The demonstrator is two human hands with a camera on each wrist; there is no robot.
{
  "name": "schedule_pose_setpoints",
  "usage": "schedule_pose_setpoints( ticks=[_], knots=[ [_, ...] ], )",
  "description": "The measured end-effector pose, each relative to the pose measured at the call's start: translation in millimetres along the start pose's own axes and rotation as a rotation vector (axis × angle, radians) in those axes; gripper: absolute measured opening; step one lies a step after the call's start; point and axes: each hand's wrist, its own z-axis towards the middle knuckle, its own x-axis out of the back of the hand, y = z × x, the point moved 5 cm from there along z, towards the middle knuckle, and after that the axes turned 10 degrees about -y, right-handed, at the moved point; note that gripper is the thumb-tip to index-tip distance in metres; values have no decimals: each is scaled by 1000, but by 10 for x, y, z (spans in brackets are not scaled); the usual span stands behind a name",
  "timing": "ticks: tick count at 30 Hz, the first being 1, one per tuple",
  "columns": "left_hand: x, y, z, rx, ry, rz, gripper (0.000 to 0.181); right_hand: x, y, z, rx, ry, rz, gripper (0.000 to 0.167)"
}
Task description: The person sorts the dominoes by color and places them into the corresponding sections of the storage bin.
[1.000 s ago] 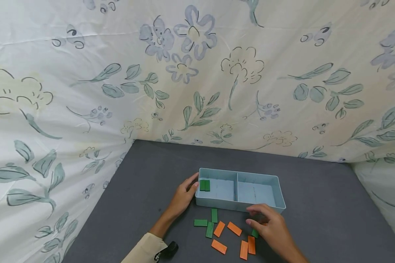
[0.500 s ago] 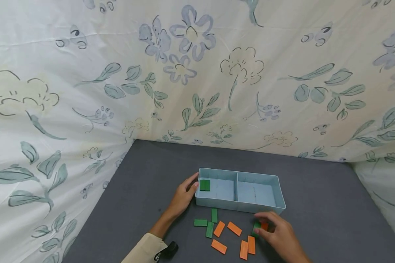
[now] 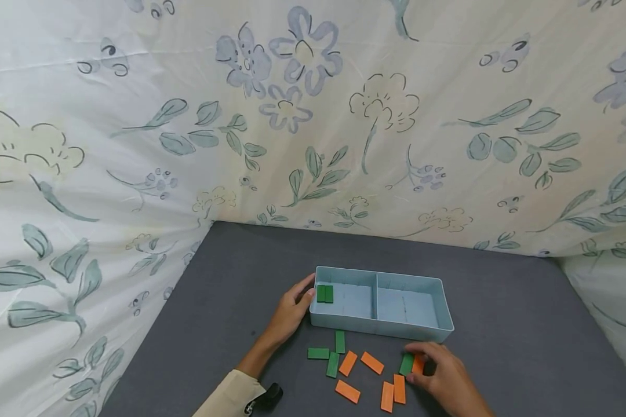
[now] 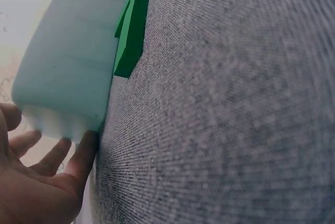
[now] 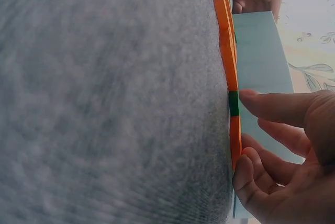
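Note:
A pale blue two-compartment box (image 3: 381, 327) sits on the dark table. Two green blocks (image 3: 325, 293) lie at the left end of its left compartment. My left hand (image 3: 287, 315) rests against the box's left end, its fairly straight fingertips (image 4: 86, 140) touching the wall in the left wrist view. At the box's front right, my right hand (image 3: 443, 373) is over the table, thumb and fingers bent about a green block (image 3: 406, 364) and an orange block (image 3: 417, 365) lying side by side. Whether it pinches either one is unclear.
In front of the box lie several loose flat blocks: green ones (image 3: 318, 353) on the left, and orange ones (image 3: 372, 362) in the middle and toward the right hand. A divider (image 3: 377, 296) splits the box. Floral cloth (image 3: 313, 133) hangs behind the table and at its sides.
My right hand has shifted right and slightly nearer to me, off the box's front wall, baring the green block and an orange block beside it. My left hand and the box stay put.

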Motion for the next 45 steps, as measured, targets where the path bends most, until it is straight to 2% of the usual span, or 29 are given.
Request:
schedule_pose_setpoints(
  ticks=[9, 17, 32, 38, 45],
  knots=[
    [-13, 1, -4, 2, -13, -2, 54, -37, -8, -11, 59, -3, -44, 52],
    [-11, -7, -13, -3, -16, 27, 56, -61, -26, -5, 68, -2, -49, 53],
    [-3, -29, -25, -19, -4, 23, 53, -85, -65, -1, 74, 23, -99, 56],
    [18, -33, -40, -9, 1, 32, 53, -77, -142, -32, 98, 28, -44, 61],
    [6, -37, -31, -25, -6, 31, 53, -50, -257, -96, 149, 47, 21, 64]
  ],
)
